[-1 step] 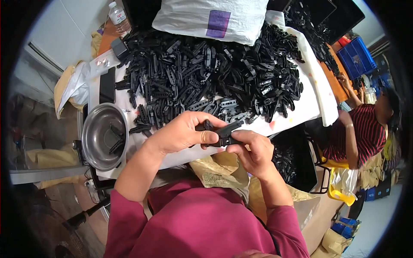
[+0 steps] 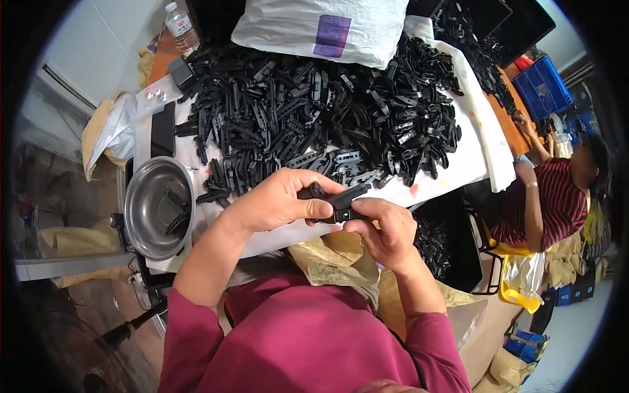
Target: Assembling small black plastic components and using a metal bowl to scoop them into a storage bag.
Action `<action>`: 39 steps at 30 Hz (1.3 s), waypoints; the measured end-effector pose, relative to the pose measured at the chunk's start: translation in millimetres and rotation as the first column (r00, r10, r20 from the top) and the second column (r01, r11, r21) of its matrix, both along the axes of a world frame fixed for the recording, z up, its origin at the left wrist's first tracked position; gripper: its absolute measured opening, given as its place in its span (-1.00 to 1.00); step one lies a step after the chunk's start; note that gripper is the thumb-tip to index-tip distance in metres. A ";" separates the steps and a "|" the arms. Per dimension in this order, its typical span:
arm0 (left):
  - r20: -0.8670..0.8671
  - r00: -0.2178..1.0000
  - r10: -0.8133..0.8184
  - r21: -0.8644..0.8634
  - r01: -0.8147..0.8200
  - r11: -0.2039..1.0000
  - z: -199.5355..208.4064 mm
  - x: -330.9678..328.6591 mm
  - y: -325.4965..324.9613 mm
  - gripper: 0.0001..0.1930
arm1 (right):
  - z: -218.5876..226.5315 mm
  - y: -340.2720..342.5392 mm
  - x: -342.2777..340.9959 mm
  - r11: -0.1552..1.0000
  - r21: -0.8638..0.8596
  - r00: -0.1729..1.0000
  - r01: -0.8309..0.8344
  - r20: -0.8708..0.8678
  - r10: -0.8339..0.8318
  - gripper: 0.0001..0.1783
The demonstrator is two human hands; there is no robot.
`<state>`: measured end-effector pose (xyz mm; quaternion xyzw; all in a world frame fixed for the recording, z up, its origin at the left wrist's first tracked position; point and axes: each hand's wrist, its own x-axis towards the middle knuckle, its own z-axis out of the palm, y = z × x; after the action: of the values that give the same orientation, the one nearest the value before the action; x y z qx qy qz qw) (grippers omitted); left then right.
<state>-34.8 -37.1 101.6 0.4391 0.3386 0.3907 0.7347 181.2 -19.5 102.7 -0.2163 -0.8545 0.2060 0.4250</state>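
Steel bowl (image 2: 143,223), round, at nine o'clock from the held piece, with a few black parts (image 2: 178,223) lying in its right side. Flat dark slab (image 2: 163,131), ten o'clock, on the white-covered counter (image 2: 466,150). Clear bottle (image 2: 181,27), with label and white cap, between ten and eleven, upper left. Left hand (image 2: 282,204), one, clamped on the left end of the held piece, thumb along its near side. Heap of black plastic parts (image 2: 288,118), many, loosely mixed, around twelve, spread over the counter. White woven sack (image 2: 275,29) with a purple patch, twelve, beyond the heap. Black plastic piece (image 2: 350,196), held between both hands above the counter's near edge, its bar pointing toward two; whether one part or several cannot be told. Right hand (image 2: 388,229), one, clamped on the right end, thumb on top, forefinger below. Black bin (image 2: 466,262) containing similar parts, four o'clock. Blue plastic crate (image 2: 542,88), two o'clock. Seated co-worker (image 2: 544,200) in a striped top, three o'clock.
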 end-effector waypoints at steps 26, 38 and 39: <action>-0.540 -0.467 0.700 0.821 -0.106 0.562 -29.5 -84.8 -93.6 -0.68 | -81.5 55.1 73.7 0.840 0.184 0.619 0.511 0.600 -0.508 -0.72; -0.693 0.059 0.718 0.714 0.193 0.673 -80.2 -2.9 -63.5 -0.89 | -84.2 69.3 64.7 0.896 0.287 0.580 0.339 0.686 -0.439 -0.73; -0.719 0.020 0.695 0.683 0.205 0.701 -85.9 -3.2 -62.5 -0.88 | -77.7 64.8 62.3 0.913 0.221 0.675 0.343 0.618 -0.403 -0.72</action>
<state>-38.0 -99.6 15.7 0.7199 0.6624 0.2069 0.0132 243.5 45.4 25.0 -0.4251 -0.8937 -0.0105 0.1427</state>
